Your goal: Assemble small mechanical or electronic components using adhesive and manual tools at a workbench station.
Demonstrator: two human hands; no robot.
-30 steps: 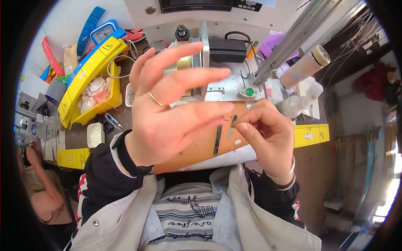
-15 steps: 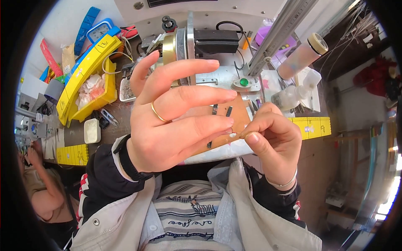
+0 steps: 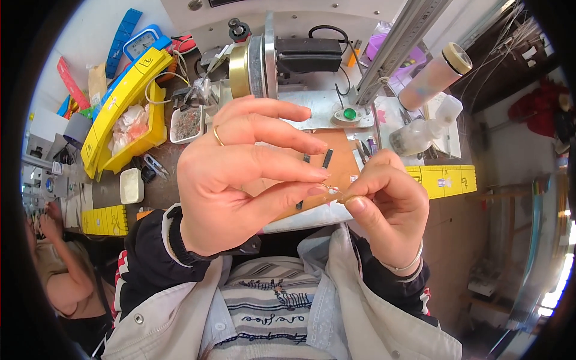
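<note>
My left hand (image 3: 237, 165) is raised over the bench, its thumb and forefinger closed at the tips and the other fingers stretched out above them. Opposite it, my right hand (image 3: 387, 201) pinches with thumb and forefinger, the remaining fingers curled in. Between the two pinches shows a tiny thin, strand-like piece (image 3: 334, 191), too small to name. Both hands meet at it, just above a brown board (image 3: 343, 157) on which short dark strips (image 3: 327, 158) lie. My left fingers hide part of the board.
Behind my hands stands a machine with a brass-coloured wheel (image 3: 239, 71) and a green button (image 3: 349, 113). A yellow bin (image 3: 157, 129), a white tray of small bits (image 3: 188, 125) and a white dish (image 3: 132, 186) are at left. Bottles (image 3: 414, 137) stand at right. Another person (image 3: 66, 264) sits far left.
My left hand has turned and shifted slightly left, its upper fingers coming lower and its thumb now showing. My right hand has barely moved and keeps its pinch.
</note>
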